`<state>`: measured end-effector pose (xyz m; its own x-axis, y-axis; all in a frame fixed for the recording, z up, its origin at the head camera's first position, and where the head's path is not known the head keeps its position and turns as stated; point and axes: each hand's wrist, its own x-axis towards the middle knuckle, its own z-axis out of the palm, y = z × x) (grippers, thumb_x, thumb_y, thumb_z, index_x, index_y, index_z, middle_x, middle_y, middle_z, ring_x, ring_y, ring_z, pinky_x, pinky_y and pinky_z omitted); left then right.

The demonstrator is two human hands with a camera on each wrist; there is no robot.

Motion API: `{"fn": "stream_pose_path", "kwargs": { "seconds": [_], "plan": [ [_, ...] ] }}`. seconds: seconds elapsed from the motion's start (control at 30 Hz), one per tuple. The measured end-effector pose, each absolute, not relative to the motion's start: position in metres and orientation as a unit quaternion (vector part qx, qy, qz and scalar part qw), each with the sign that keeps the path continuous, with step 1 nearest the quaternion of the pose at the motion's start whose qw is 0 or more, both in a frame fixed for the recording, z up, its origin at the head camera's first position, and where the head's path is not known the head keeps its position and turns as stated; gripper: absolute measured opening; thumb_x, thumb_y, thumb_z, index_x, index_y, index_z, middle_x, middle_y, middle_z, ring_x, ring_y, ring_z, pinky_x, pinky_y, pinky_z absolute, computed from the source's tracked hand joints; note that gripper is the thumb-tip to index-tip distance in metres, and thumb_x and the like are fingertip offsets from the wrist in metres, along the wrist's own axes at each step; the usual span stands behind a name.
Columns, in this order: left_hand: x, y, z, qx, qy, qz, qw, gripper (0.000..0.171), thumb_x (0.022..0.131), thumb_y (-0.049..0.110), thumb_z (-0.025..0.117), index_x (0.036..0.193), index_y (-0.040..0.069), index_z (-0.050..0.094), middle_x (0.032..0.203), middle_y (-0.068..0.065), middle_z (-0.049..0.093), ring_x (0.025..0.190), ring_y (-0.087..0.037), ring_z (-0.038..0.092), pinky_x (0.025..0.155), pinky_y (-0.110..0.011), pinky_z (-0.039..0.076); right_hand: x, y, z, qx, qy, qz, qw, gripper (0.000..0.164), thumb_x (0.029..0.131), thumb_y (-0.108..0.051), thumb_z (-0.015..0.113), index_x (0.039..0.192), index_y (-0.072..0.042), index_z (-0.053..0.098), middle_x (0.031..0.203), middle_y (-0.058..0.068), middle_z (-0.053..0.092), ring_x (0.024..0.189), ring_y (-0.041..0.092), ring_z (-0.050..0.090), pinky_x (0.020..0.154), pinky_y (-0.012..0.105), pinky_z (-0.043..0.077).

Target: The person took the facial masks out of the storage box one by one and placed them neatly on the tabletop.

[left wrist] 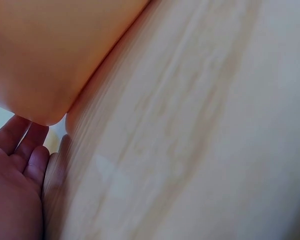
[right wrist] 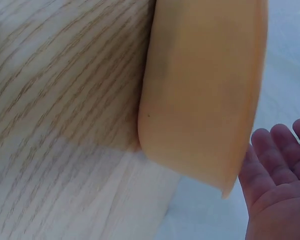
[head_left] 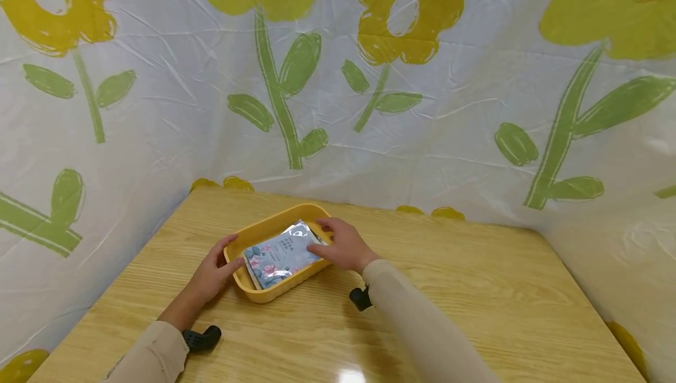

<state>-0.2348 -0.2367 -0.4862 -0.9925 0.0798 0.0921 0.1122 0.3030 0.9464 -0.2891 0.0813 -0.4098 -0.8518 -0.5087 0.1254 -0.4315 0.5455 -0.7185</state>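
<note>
A yellow plastic basket (head_left: pixel 262 296) sits at an angle on the wooden table. Inside it lies a stack of thin booklets, the top one a glossy pale blue booklet (head_left: pixel 285 254) with pink flowers. My left hand (head_left: pixel 211 274) grips the basket's left end, thumb at the rim and fingers along the outside. In the left wrist view, its fingers (left wrist: pixel 32 137) are at the basket's lower corner. Over the right end, my right hand (head_left: pixel 345 245) has its thumb reaching above the booklet's edge. In the right wrist view, its fingers (right wrist: pixel 275 155) extend loosely beside the rim.
The wooden table (head_left: pixel 465 289) extends around the basket, its far edge against a white cloth (head_left: pixel 449 154) printed with yellow flowers. The cloth also hangs along both sides. Dark wrist mounts (head_left: pixel 203 339) are on both forearms, below beige sleeves.
</note>
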Motion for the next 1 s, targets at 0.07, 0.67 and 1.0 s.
{"fn": "stream_pose_path", "kwargs": {
  "seconds": [0.07, 0.67, 1.0],
  "plan": [
    [-0.234, -0.237, -0.486, -0.059, -0.807, -0.587, 0.015, 0.067, 0.103, 0.022, 0.059, 0.156, 0.002, 0.024, 0.158, -0.029, 0.021, 0.138, -0.046, 0.037, 0.100, -0.031, 0.044, -0.291, 0.079, -0.411, -0.258, 0.882, -0.388, 0.061, 0.070, 0.090, -0.035, 0.074, 0.144, 0.001, 0.048, 0.143, 0.017, 0.052, 0.126, 0.035, 0.053, 0.103, 0.047, 0.045],
    [-0.235, -0.236, -0.486, -0.049, -0.806, -0.589, 0.013, 0.068, 0.102, 0.020, 0.061, 0.156, 0.003, 0.024, 0.160, -0.028, 0.020, 0.141, -0.044, 0.033, 0.106, -0.046, 0.034, -0.306, 0.061, -0.413, -0.253, 0.902, -0.323, 0.132, 0.075, 0.085, -0.036, 0.078, 0.145, -0.002, 0.049, 0.141, 0.012, 0.055, 0.126, 0.030, 0.053, 0.105, 0.043, 0.043],
    [-0.236, -0.237, -0.487, -0.046, -0.806, -0.590, 0.019, 0.067, 0.101, 0.021, 0.062, 0.156, 0.005, 0.026, 0.160, -0.026, 0.022, 0.140, -0.043, 0.035, 0.106, -0.046, 0.036, -0.313, 0.052, -0.411, -0.245, 0.916, -0.280, 0.147, 0.077, 0.084, -0.037, 0.079, 0.145, 0.000, 0.048, 0.142, 0.014, 0.054, 0.122, 0.028, 0.055, 0.104, 0.041, 0.044]
  ]
}}
